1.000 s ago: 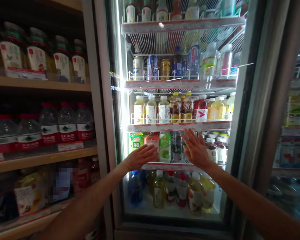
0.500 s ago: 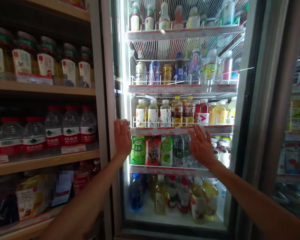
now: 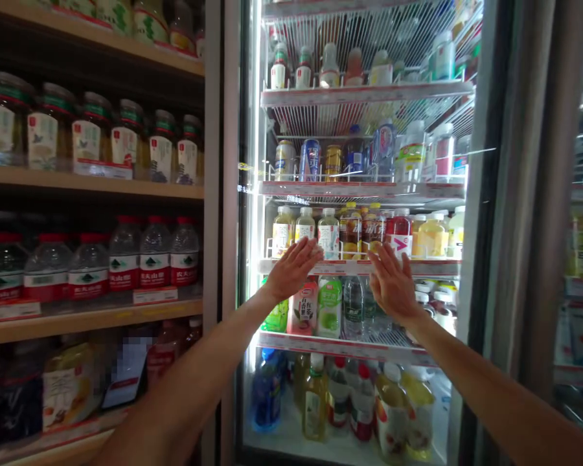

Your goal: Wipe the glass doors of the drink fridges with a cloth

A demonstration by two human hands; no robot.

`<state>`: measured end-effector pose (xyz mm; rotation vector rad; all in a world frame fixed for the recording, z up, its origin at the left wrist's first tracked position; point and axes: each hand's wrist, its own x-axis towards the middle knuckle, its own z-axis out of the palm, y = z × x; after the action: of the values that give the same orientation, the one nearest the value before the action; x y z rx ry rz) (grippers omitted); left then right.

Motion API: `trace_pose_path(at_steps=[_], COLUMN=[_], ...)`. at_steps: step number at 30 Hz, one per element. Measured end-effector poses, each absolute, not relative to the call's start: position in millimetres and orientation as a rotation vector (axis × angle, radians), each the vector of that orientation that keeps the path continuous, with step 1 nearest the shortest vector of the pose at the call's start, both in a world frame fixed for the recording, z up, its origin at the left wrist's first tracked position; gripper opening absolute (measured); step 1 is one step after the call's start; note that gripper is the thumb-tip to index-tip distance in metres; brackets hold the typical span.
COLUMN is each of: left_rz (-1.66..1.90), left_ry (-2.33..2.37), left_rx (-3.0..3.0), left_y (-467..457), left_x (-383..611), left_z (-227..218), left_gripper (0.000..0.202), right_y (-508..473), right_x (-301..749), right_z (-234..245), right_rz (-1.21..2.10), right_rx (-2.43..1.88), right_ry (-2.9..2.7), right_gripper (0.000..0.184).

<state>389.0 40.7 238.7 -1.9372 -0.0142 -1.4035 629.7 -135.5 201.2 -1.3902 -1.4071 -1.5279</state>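
Observation:
My left hand (image 3: 294, 268) is held out with straight fingers in front of the lit drinks fridge, over the tea bottles (image 3: 328, 234) on a middle shelf. It holds nothing. To its right, my right hand (image 3: 392, 281) is also stretched out and empty, in front of the red drink bottle (image 3: 399, 232) and the shelf's price strip (image 3: 434, 268). Below the hands stand a red drink bottle (image 3: 302, 310), a green drink bottle (image 3: 329, 307) and a clear water bottle (image 3: 354, 309). Whether either hand touches the glass, I cannot tell.
Wooden shelves (image 3: 126, 313) on the left carry red-capped water bottles (image 3: 154, 252) and dark-topped jars (image 3: 87, 133). A phone-like screen (image 3: 125, 378) leans on the lower shelf. The fridge's metal frame (image 3: 525, 194) stands at the right, with another drinks cabinet beyond it.
My left hand has moved right, from the fridge's left frame to in front of the middle shelf. The right hand stays nearly in place. The view has shifted slightly up and left.

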Motion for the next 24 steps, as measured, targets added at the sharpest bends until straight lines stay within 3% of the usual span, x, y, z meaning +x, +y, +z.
trace_pose_path(at_steps=[2, 6, 12, 16, 18, 22, 24], left_rz=[-1.437, -1.915, -1.231, -1.844, -1.986, -1.508, -1.437], left_ry=[-0.055, -0.402, 0.019, -0.440, -0.541, -0.147, -0.092], left_rx=[-1.896, -1.681, -1.991, -1.771, -1.680, -1.944, -1.975], left_y=[42.8, 43.2, 29.5, 43.3, 43.2, 29.0, 27.7], left_x=[390.0, 397.9, 412.8, 397.5, 399.8, 416.2, 415.9], left_z=[246.6, 263.3, 265.9, 287.3, 291.8, 288.2, 291.4], left_gripper=[0.055, 0.055, 0.051, 0.049, 0.049, 0.045, 0.044], right_y=[-135.8, -136.4, -137.3, -144.0, -142.7, -131.7, -128.7], right_x=[633.1, 637.9, 639.1, 648.9, 645.8, 627.6, 624.7], right_z=[206.4, 213.0, 213.2, 216.5, 219.4, 227.9, 232.6], right_rz=[-1.523, -1.531, -1.574, -1.589, -1.599, -1.615, -1.601], right_rx=[-1.385, -1.403, -1.427, -1.448, -1.442, -1.393, -1.385], right_ry=[-1.367, -1.316, -1.313, -1.247, -1.267, -1.410, -1.400], right_gripper=[0.064, 0.062, 0.057, 0.056, 0.057, 0.059, 0.059])
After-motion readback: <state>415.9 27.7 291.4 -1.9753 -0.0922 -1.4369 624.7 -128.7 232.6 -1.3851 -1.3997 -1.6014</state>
